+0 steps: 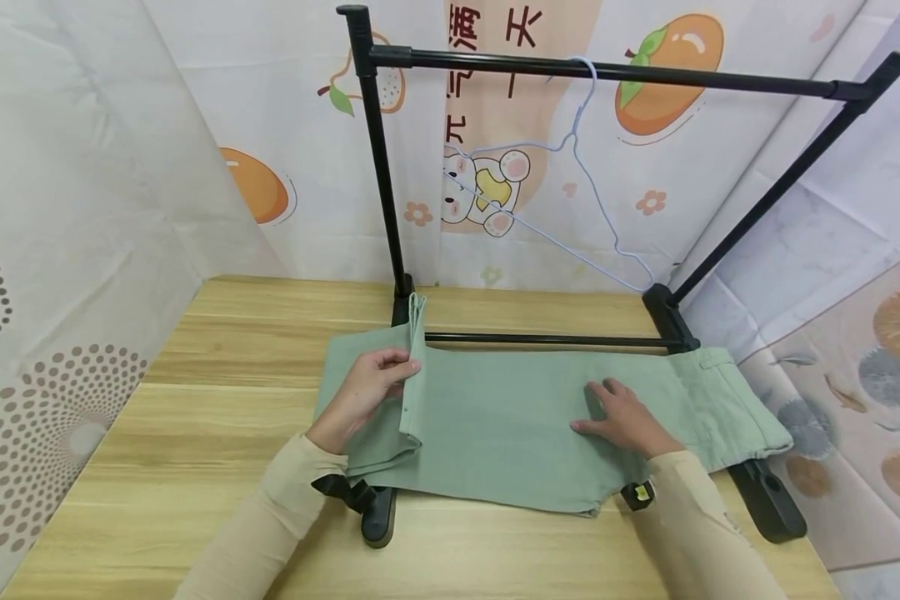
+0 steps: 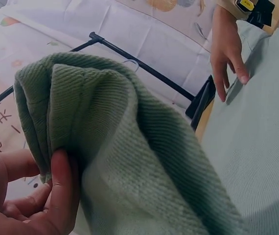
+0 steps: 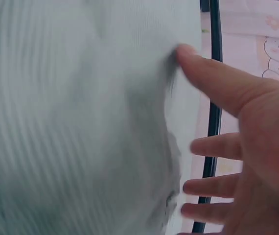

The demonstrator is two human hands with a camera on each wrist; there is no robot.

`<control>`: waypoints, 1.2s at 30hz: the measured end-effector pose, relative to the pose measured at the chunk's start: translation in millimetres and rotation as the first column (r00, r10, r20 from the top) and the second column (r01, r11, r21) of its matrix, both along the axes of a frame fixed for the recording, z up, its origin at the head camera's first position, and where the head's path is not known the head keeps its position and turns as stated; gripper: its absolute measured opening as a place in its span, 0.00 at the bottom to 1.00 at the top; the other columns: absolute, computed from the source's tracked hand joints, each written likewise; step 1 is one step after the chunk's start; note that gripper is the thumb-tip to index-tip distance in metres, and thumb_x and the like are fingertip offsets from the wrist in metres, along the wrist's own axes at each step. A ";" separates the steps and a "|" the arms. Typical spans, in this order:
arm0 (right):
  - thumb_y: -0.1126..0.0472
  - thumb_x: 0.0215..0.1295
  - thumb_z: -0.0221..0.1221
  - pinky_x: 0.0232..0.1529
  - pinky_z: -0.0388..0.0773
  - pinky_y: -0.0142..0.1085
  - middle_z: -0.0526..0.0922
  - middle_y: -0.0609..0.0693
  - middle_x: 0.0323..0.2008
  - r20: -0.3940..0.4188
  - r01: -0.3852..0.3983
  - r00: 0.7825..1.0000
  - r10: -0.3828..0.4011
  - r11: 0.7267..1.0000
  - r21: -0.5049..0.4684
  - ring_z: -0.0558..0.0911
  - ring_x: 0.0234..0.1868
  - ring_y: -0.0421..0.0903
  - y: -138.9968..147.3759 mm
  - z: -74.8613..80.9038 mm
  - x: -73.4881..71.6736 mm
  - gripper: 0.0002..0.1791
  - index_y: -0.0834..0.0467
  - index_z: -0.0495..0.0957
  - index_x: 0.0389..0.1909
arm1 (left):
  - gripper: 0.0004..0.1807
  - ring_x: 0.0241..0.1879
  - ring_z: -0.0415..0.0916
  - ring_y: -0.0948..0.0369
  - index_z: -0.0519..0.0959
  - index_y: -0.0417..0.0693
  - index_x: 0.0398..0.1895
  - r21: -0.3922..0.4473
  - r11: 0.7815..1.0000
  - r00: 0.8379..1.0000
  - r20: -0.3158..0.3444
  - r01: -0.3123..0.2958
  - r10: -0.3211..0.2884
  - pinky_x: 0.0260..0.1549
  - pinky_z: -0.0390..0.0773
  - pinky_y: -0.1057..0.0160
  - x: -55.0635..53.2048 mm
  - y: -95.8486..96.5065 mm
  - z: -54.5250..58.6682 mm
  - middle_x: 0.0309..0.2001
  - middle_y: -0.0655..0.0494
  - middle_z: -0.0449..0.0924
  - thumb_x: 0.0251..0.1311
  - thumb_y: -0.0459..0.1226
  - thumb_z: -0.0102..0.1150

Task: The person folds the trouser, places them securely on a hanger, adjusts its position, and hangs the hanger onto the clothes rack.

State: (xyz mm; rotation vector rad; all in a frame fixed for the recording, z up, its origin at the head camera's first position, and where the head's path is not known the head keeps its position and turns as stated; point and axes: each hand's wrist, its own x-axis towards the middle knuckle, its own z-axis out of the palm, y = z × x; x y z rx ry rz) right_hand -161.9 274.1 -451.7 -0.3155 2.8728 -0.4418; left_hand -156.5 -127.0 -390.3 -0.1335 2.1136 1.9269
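Note:
A pair of pale green trousers (image 1: 506, 421) lies lengthwise across the base of a black rack, waistband at the right. My left hand (image 1: 367, 387) pinches a raised, folded edge near the leg end. In the left wrist view, the thumb and fingers of the left hand (image 2: 41, 196) hold several layers of this ribbed cloth (image 2: 115, 142). Toward the waist, my right hand (image 1: 626, 421) rests on the trousers with fingers spread. The right wrist view shows the right hand's (image 3: 257, 132) thumb touching the cloth (image 3: 81, 122), which is partly blurred.
A light blue wire hanger (image 1: 576, 137) hangs from the rack's top bar (image 1: 495, 63). Black rack feet (image 1: 768, 504) stick out in front of the trousers. Beneath lies a wood-grain table (image 1: 195, 417), with printed curtains (image 1: 285, 83) behind and at the sides.

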 end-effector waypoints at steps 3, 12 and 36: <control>0.40 0.56 0.66 0.61 0.65 0.64 0.65 0.76 0.63 -0.060 -0.015 0.998 0.014 1.000 -0.023 0.65 0.64 0.73 -7.0 1.4 -0.7 0.47 0.69 0.66 0.66 | 0.15 0.35 0.75 0.69 0.77 0.34 0.52 0.010 1.000 1.000 0.004 0.005 -0.005 0.34 0.78 0.69 0.0 -0.2 -1.2 0.37 0.60 0.79 0.67 0.35 0.57; 0.41 0.57 0.66 0.61 0.66 0.64 0.69 0.73 0.62 -0.118 -0.085 0.990 0.076 0.994 -0.071 0.67 0.64 0.70 -35.7 13.2 0.6 0.43 0.66 0.68 0.65 | 0.16 0.35 0.76 0.68 0.76 0.33 0.53 0.017 1.000 1.000 0.020 0.008 -0.008 0.35 0.79 0.69 2.2 -0.4 -2.4 0.37 0.60 0.79 0.67 0.35 0.57; 0.38 0.58 0.64 0.64 0.69 0.55 0.72 0.57 0.64 -0.146 -0.274 0.958 0.245 0.935 -0.227 0.70 0.66 0.58 -109.8 31.8 16.6 0.40 0.56 0.69 0.67 | 0.15 0.33 0.76 0.68 0.76 0.35 0.51 0.060 0.997 0.998 0.054 -0.049 0.046 0.34 0.78 0.69 4.6 7.0 -3.7 0.34 0.62 0.79 0.66 0.36 0.58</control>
